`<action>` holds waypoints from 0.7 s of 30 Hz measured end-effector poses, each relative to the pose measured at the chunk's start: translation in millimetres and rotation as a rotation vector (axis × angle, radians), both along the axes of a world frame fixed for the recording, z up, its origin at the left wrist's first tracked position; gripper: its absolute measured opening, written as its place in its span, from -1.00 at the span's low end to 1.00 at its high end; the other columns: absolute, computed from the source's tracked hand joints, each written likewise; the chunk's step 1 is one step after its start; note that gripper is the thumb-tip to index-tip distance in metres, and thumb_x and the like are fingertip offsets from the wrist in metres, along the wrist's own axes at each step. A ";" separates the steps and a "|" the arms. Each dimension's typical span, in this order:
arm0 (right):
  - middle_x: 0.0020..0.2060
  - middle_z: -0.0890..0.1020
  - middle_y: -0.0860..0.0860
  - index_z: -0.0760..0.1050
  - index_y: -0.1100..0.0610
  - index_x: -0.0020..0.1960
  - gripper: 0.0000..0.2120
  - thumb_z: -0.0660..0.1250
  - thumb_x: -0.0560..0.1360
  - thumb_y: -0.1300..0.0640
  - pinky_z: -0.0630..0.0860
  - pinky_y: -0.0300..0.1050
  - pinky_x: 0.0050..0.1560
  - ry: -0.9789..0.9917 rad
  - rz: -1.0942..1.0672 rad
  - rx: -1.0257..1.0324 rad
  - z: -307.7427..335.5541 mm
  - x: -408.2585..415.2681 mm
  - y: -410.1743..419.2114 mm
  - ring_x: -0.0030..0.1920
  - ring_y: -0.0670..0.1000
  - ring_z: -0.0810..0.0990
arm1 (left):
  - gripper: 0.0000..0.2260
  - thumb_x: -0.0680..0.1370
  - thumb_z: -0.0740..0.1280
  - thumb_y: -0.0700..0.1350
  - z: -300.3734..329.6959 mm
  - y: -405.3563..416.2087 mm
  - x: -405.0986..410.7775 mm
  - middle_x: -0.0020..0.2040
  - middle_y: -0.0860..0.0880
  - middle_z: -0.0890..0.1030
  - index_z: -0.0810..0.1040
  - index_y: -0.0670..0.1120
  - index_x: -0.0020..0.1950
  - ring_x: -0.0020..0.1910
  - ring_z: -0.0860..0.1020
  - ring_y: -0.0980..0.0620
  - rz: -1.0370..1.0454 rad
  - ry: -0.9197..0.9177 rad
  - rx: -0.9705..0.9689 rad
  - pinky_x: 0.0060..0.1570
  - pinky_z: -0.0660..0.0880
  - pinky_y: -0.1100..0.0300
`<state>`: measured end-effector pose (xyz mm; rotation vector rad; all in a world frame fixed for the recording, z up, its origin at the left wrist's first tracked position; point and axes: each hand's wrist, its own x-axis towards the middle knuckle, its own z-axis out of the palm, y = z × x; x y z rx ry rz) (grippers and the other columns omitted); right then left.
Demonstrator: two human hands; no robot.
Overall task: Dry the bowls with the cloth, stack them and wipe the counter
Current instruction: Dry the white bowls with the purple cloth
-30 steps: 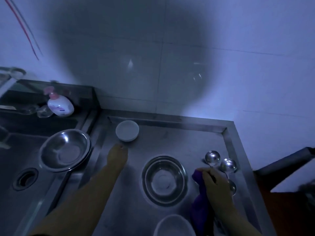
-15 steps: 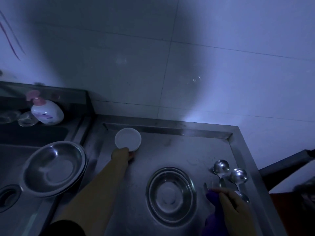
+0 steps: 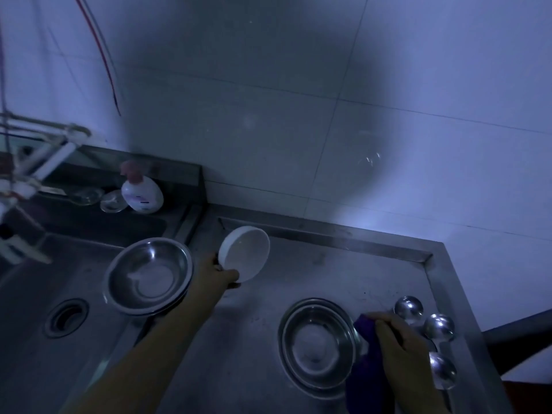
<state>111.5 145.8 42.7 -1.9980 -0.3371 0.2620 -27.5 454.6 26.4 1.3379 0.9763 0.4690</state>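
A: So, diff vs half a second back: the white bowl (image 3: 244,253) is off the counter (image 3: 343,264) now. Before, it sat flat near the back rim with the left hand (image 3: 215,276) just touching its near edge.

B: Grip?

A: Left hand clamps the bowl's lower rim, thumb on the inside edge, fingers behind. Bowl is tilted up, mouth facing right and toward the camera, base toward the sink (image 3: 44,339). It's round, so no real long axis; the rim plane stands steep, near vertical.

B: Right hand?

A: Right hand (image 3: 400,351) is curled around the purple cloth (image 3: 366,372), low right, same as before. Cloth hangs just beside the steel bowl (image 3: 316,348) on the counter, touching its right rim or nearly so; I can't tell which.

B: Anything else?

A: Three spoons (image 3: 439,327) lie right of that hand, bowls up. Second steel bowl (image 3: 148,276) sits on the sink edge, left of the left wrist. Soap bottle (image 3: 142,192) is at the back ledge.
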 end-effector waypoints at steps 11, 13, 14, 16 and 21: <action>-0.23 0.64 -0.07 0.57 -0.01 -0.17 -0.67 0.21 0.54 0.37 0.46 -0.44 -0.27 -0.018 0.242 0.099 64.7 -27.2 33.5 -0.27 -0.21 0.57 | -0.57 0.29 0.54 0.04 86.2 -53.3 -70.8 -0.11 0.11 0.45 0.47 -0.04 0.05 -0.22 0.46 0.10 -0.140 0.359 0.970 -0.33 0.30 0.31; -0.20 0.63 -0.06 0.54 -0.04 -0.13 -0.70 0.22 0.55 0.34 0.48 -0.37 -0.27 -0.013 0.263 0.148 75.7 -31.0 34.8 -0.26 -0.17 0.57 | -0.56 0.29 0.54 0.07 101.3 -66.6 -72.5 -0.13 0.13 0.44 0.46 -0.01 0.06 -0.24 0.47 0.12 -0.098 0.358 0.973 -0.33 0.32 0.34; -0.16 0.63 -0.05 0.52 -0.06 -0.10 -0.72 0.22 0.55 0.31 0.49 -0.30 -0.24 -0.018 0.273 0.168 81.2 -32.5 35.6 -0.24 -0.13 0.57 | -0.56 0.29 0.53 0.08 109.0 -74.2 -72.4 -0.14 0.16 0.45 0.45 0.02 0.05 -0.25 0.48 0.14 -0.064 0.347 0.940 -0.32 0.35 0.32; -0.13 0.60 -0.06 0.49 -0.10 -0.06 -0.77 0.24 0.56 0.25 0.50 -0.19 -0.21 -0.044 0.301 0.202 96.9 -36.0 38.5 -0.20 -0.05 0.57 | -0.61 0.31 0.51 0.08 124.9 -91.3 -69.8 -0.18 0.19 0.48 0.41 0.10 0.01 -0.24 0.50 0.20 0.036 0.291 0.842 -0.34 0.38 0.28; -0.12 0.56 -0.12 0.42 -0.11 -0.02 -0.91 0.25 0.55 0.08 0.48 -0.30 -0.20 -0.347 0.436 0.413 149.1 -50.2 46.2 -0.19 -0.15 0.54 | -0.81 0.45 0.39 0.12 160.4 -143.5 -50.6 -0.19 0.06 0.58 0.48 0.06 -0.09 -0.22 0.57 0.06 0.167 0.021 0.557 -0.37 0.44 0.24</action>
